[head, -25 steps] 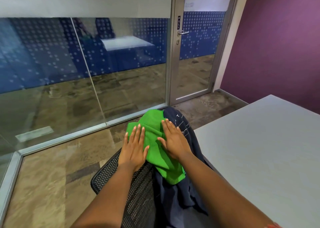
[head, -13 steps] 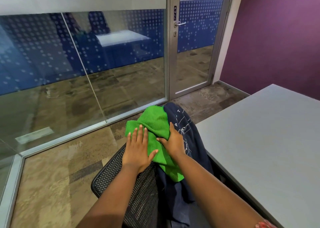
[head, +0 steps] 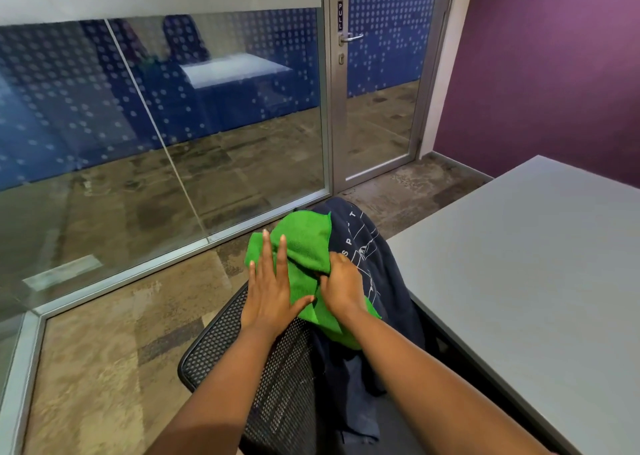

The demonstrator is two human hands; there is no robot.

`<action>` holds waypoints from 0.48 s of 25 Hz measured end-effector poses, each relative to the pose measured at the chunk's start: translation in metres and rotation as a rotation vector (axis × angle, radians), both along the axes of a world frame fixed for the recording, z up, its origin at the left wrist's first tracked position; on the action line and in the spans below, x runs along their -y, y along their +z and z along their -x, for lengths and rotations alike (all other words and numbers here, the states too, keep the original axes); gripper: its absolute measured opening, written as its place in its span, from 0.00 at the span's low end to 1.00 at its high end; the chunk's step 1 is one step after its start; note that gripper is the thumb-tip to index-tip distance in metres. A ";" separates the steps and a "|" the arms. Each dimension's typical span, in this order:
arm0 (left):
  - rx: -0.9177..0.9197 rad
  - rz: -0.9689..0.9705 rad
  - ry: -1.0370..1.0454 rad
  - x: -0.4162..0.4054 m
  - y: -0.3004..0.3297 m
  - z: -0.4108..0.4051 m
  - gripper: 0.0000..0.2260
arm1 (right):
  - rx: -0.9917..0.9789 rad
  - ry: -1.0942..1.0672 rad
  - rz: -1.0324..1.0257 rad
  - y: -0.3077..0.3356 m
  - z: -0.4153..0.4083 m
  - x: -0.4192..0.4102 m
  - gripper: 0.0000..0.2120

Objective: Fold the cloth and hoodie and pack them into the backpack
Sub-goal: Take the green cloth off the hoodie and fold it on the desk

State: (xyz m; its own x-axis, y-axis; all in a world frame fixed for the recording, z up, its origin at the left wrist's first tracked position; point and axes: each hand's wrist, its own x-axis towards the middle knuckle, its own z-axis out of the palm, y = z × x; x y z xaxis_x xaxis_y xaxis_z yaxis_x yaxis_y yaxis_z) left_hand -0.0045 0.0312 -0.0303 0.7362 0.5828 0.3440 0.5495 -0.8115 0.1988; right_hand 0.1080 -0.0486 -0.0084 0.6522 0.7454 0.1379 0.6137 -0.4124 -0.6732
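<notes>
Cloth [head: 304,247]: right hand [head: 341,286] clutches it, fingertips hidden; left hand [head: 272,288] splayed flat.

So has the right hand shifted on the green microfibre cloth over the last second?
Yes. The right hand went from lying flat to curling and gripping the green microfibre cloth, drawing slightly towards the person against the navy printed hoodie.

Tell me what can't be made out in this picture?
- Backpack: nowhere in the head view.
- Right hand fingertips: curled into the green cloth, so its grip is hidden.
- Navy hoodie: partly under the cloth and arm; its print is unreadable.
- Mesh chair: base hidden.
</notes>
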 end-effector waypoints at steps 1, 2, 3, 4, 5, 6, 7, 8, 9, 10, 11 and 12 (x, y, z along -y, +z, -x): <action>0.022 -0.052 -0.031 0.000 0.004 -0.004 0.59 | 0.051 0.015 -0.032 0.002 0.001 0.006 0.15; 0.006 -0.128 -0.071 0.000 0.009 -0.007 0.61 | 0.113 0.033 -0.092 0.003 0.001 0.013 0.15; -0.022 -0.216 -0.119 0.000 0.016 -0.012 0.62 | 0.198 0.046 -0.150 0.003 -0.001 0.018 0.14; -0.051 -0.277 -0.178 -0.001 0.023 -0.018 0.62 | 0.312 0.037 -0.219 0.001 -0.005 0.022 0.13; -0.080 -0.306 -0.251 -0.002 0.032 -0.026 0.62 | 0.421 0.043 -0.265 0.001 -0.010 0.028 0.12; -0.106 -0.314 -0.322 -0.003 0.041 -0.033 0.61 | 0.508 0.064 -0.284 0.001 -0.015 0.032 0.12; -0.116 -0.335 -0.387 -0.004 0.047 -0.038 0.58 | 0.561 0.090 -0.281 0.001 -0.019 0.036 0.12; -0.123 -0.375 -0.424 -0.005 0.050 -0.043 0.52 | 0.591 0.110 -0.276 0.000 -0.023 0.037 0.13; -0.125 -0.413 -0.424 -0.007 0.050 -0.044 0.45 | 0.582 0.143 -0.264 0.000 -0.026 0.037 0.14; -0.129 -0.424 -0.413 -0.010 0.050 -0.045 0.39 | 0.563 0.195 -0.242 -0.001 -0.030 0.037 0.14; -0.136 -0.416 -0.412 -0.011 0.049 -0.043 0.37 | 0.544 0.270 -0.222 -0.001 -0.034 0.037 0.12; -0.138 -0.393 -0.411 -0.011 0.047 -0.039 0.37 | 0.504 0.338 -0.227 0.001 -0.038 0.036 0.12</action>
